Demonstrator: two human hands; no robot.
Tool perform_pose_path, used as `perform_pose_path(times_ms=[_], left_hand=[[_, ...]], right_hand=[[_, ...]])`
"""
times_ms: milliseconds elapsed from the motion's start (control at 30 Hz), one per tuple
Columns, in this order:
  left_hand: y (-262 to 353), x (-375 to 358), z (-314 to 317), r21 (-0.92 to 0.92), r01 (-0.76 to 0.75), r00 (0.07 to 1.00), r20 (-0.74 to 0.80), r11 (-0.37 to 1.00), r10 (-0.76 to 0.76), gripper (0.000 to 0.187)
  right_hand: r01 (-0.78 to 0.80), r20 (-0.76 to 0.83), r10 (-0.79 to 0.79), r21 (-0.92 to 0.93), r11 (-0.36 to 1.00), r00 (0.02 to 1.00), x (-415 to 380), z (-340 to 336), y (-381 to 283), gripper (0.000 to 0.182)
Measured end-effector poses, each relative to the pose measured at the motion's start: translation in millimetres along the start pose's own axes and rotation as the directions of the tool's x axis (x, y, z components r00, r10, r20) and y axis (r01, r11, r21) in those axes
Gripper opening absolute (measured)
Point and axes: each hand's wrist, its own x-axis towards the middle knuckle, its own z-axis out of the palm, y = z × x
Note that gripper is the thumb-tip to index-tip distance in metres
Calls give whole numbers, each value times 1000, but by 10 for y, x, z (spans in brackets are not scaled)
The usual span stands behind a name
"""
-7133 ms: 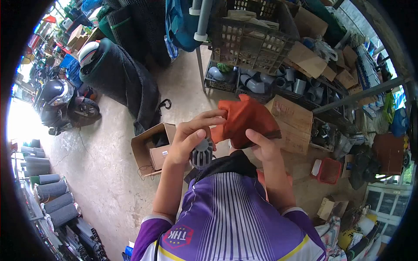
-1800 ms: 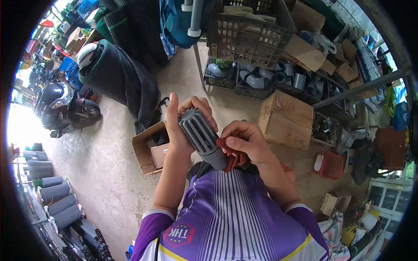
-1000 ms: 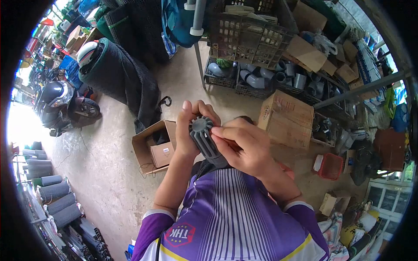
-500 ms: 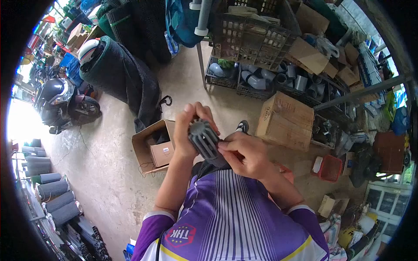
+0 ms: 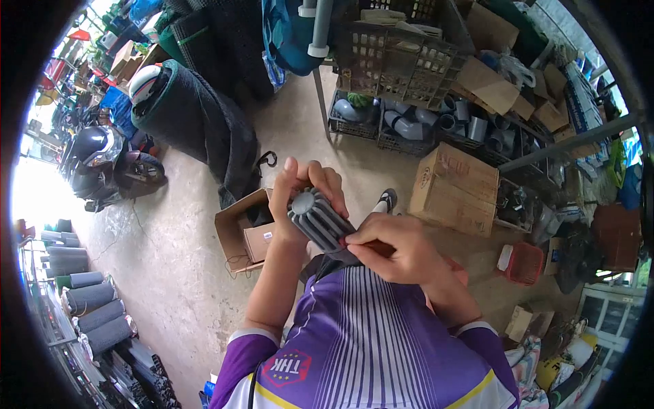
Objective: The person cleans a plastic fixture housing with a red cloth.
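Observation:
A dark grey ribbed cylindrical piece [image 5: 319, 219] with a round, flat end is held in front of the purple shirt, tilted with that end toward the upper left. My left hand [image 5: 303, 198] is wrapped round its upper left side, fingers behind it and thumb raised. At its lower right side my right hand [image 5: 392, 247] pinches with thumb and forefinger. A small reddish spot shows at those fingertips; what they pinch is too small to make out.
An open cardboard box [image 5: 230, 235] with a smaller box inside stands left on the floor. To the right are a closed carton [image 5: 453, 189] and a red basket [image 5: 524, 264]. Crates of grey pipe fittings [image 5: 405, 126], a rolled dark mat [image 5: 191, 109] and a motorbike [image 5: 112, 167] stand beyond.
The view has shifted slightly. The ribbed piece has turned a little in my left hand, showing more of its ribbed side. My right fingers still pinch at its lower right.

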Motion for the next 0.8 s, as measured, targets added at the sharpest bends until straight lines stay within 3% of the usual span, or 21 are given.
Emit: perform_pose_path(times_ms=[67,200,300,400,500,600,733,800], left_hand=[[-25,40,24,-65,-10,996,90,998,16,63],[-52,38,94,9,13,998,66,1000,-14,68],[-70,41,123,61,43,999,5,997,-43,69],[-81,41,136,91,44,999,2,995,-44,69],[-107,40,131,205,49,998,-37,978,-43,69],[-120,-6,88,224,106,994,3,969,-110,68],[-206,9,87,77,84,996,-43,994,-81,67],[-178,34,110,-81,90,986,-135,993,-101,65]], right_hand=[[-53,-67,67,194,980,995,15,-50,-39,10],[-4,-133,17,96,995,991,63,-40,-64,10],[119,-103,-121,-24,993,987,120,-24,-71,13],[140,-97,-152,-115,983,984,136,-14,-58,16],[224,-179,-297,-338,914,938,160,39,-60,18],[256,-227,-365,-398,881,903,210,72,-78,18],[285,-154,-379,-425,859,912,205,45,-49,17],[279,-141,-372,-441,853,917,150,88,14,16]])
